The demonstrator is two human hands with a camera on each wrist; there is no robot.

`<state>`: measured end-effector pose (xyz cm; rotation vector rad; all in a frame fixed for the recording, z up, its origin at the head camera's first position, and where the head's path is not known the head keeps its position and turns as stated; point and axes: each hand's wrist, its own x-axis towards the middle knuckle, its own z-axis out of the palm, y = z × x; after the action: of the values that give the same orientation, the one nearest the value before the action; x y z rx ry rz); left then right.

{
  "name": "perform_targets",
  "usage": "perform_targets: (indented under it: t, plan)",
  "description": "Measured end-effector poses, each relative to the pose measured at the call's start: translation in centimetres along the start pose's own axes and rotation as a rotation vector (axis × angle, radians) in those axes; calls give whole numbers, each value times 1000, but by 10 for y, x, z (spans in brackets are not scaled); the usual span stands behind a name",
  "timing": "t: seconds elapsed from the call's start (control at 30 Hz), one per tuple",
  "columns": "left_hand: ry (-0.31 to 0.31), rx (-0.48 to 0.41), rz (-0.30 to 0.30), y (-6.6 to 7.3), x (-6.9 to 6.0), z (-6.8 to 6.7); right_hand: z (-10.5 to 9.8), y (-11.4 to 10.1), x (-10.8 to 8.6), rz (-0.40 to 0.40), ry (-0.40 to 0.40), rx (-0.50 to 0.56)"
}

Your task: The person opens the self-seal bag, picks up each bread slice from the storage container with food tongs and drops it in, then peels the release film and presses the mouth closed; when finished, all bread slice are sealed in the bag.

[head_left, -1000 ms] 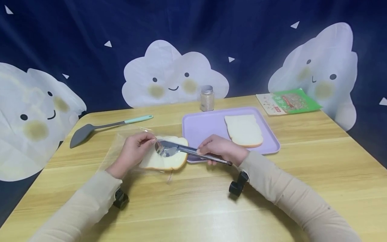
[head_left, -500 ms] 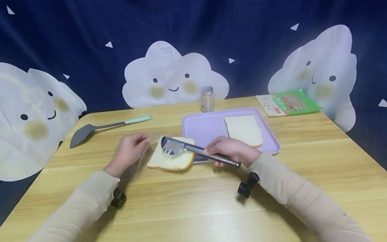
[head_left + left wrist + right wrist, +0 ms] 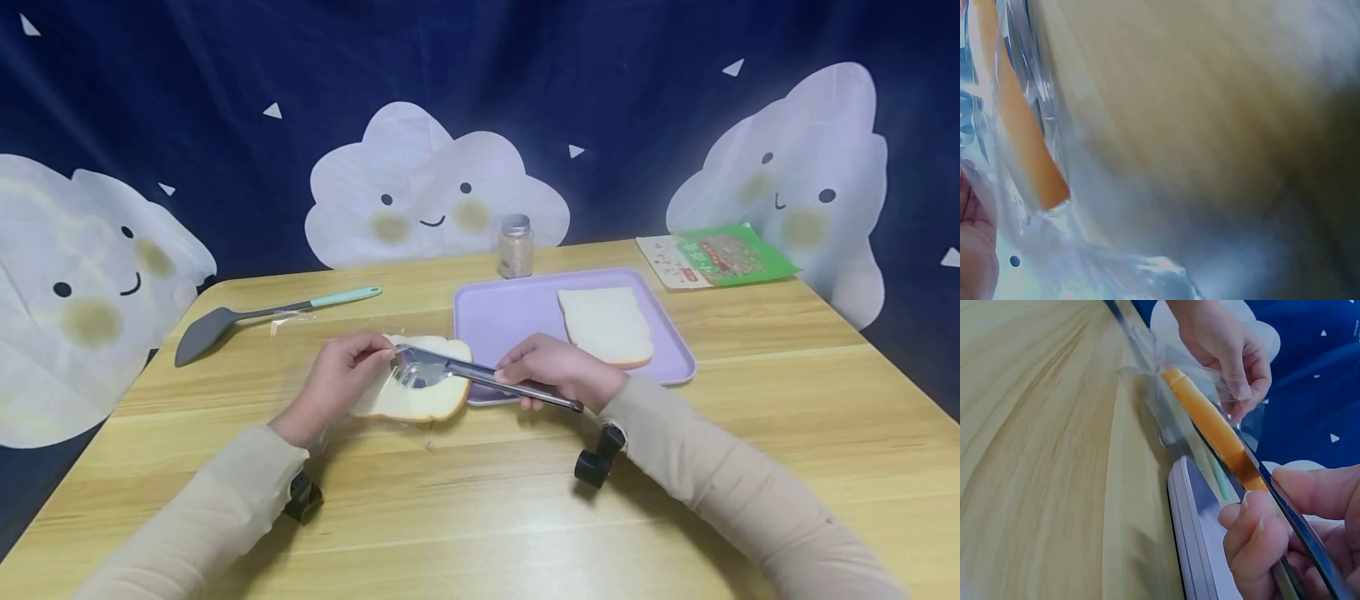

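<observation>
My right hand [image 3: 555, 367] grips metal tongs [image 3: 476, 372], which pinch a slice of bread [image 3: 442, 404] with white faces and an orange-brown crust. The slice is tilted beside the tray's left edge, and the right wrist view shows its crust [image 3: 1207, 415] between the tong arms. With thumb and fingers my left hand [image 3: 333, 383] pinches the edge of a clear plastic bag [image 3: 1147, 359]. The bag lies around the slice's left part; in the left wrist view the bag film [image 3: 1054, 244] covers the crust. How deep the slice sits inside is hard to see.
A lilac tray [image 3: 498, 312] holds a second bread slice [image 3: 607, 325]. Behind it stand a lidded jar [image 3: 516, 246] and, to the right, a green-and-white packet [image 3: 720, 257]. A grey spatula [image 3: 225, 321] with a mint handle lies back left on the wooden table [image 3: 480, 517].
Half a second ago the tongs and bread shifted right, away from my left hand; now they are back left. My left hand has moved slightly right with the bag, closer to the tong tips.
</observation>
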<state>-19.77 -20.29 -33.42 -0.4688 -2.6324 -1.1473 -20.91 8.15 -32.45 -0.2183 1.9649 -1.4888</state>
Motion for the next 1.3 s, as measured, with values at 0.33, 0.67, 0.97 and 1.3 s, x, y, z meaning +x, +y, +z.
perform_targets:
  t: [0.33,0.67,0.97,1.3]
  plan:
    - [24,62,-65,-14,-1,-7,5,2,4,9,-4,-62]
    - [46,92,-56,-22,2,-14,-4,-7,-5,21,-102,-49]
    - [39,89,-73,-21,1,-16,-21,-11,-17,57,-172,-59]
    - [38,77,-53,-22,0,-17,-33,1,-41,38,-145,-68]
